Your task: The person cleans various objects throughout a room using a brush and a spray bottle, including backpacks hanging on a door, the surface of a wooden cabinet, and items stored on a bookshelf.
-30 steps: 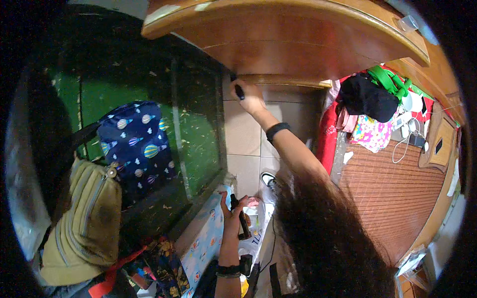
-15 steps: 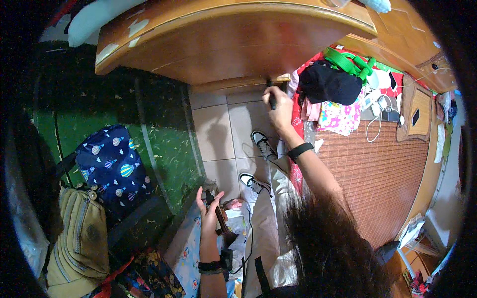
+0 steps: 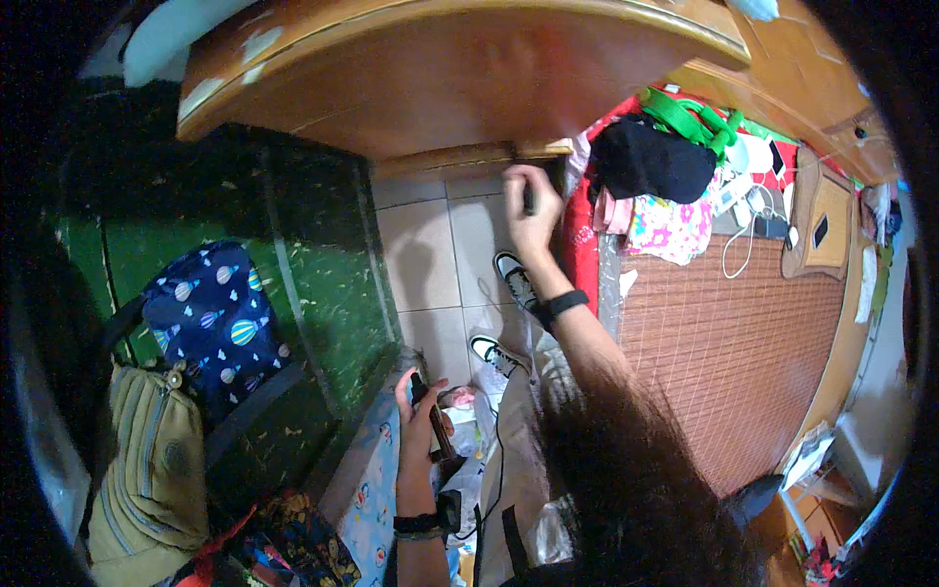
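Note:
My right hand [image 3: 533, 217] is closed around a slim black handle [image 3: 529, 202], in front of the wooden furniture at the far side. Only a short piece of the handle shows in the fist; its kind I cannot make out. Lower down and to the left, my left hand [image 3: 419, 403] grips a dark brown bottle [image 3: 443, 442] with a black top [image 3: 419, 387]. The bottle is tilted and partly hidden by my fingers. Long dark hair [image 3: 626, 470] hangs over my right arm and covers much of the lower middle.
Wooden furniture [image 3: 430, 98] spans the far side. A woven mat [image 3: 724, 342] lies to the right, with black cloth [image 3: 653, 161], green straps [image 3: 685, 115] and a white cable [image 3: 740, 256]. On the left are a navy balloon-print bag [image 3: 210, 323] and a tan bag [image 3: 152, 460]. My shoes [image 3: 499, 356] stand on tiles.
My right hand has shifted a little left and turned, so less of the black handle shows. My left hand has moved slightly to the right with the bottle, still gripping it.

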`<state>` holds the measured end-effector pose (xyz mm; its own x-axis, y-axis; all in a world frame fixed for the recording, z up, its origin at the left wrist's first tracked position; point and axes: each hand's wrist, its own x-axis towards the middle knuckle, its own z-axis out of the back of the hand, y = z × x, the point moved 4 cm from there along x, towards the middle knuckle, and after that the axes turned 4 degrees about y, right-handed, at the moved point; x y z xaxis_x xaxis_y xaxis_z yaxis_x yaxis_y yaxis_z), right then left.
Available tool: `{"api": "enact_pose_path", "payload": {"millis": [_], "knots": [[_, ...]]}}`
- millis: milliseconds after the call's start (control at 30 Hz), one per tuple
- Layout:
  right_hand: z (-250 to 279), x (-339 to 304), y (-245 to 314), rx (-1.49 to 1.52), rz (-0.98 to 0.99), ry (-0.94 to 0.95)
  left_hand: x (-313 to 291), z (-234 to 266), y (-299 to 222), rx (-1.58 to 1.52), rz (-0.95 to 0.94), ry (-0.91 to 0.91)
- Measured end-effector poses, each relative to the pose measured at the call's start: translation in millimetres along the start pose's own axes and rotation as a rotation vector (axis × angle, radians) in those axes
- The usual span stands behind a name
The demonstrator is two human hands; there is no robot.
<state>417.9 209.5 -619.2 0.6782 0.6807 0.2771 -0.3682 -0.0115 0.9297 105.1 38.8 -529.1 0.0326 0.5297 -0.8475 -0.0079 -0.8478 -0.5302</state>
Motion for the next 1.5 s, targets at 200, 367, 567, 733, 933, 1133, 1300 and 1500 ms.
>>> {"api": "enact_pose_path", "payload": {"millis": [200, 367, 567, 733, 933, 1133, 1300, 1500], "knots": [[19.7, 21.0, -41.1, -0.282, -0.157, 0.045, 1.9, -12.8, 4.6, -0.055, -0.015, 0.028], [-107.7, -23.7, -18.5, -0.053, -0.050, 0.586, -1.4, 1.3, 10.5, -0.155, 0.011, 0.014], [-194.6, -47.4, 47.8, -0.339, -0.022, 0.605, -11.1, 23.7, 9.9, -0.202, 0.019, -0.067], [-216.4, -24.6, 25.9, -0.625, 0.112, 0.786, -4.1, 23.1, 21.6, -0.253, -0.011, -0.049], [-210.2, -24.2, 27.2, -0.567, 0.079, 0.735, -9.2, 38.9, 26.2, -0.248, 0.021, -0.069], [-191.8, -35.7, 40.1, -0.389, 0.008, 0.809, -17.6, 47.7, -15.3, 0.034, -0.160, -0.207], [-146.9, -28.8, 16.8, -0.444, -0.152, 0.798, -56.9, 26.1, -136.3, 0.749, -0.747, -0.762], [-86.3, -81.0, 19.7, 0.018, -0.497, 0.760, -81.7, 44.7, -191.0, 0.645, -0.850, -1.057]]}}
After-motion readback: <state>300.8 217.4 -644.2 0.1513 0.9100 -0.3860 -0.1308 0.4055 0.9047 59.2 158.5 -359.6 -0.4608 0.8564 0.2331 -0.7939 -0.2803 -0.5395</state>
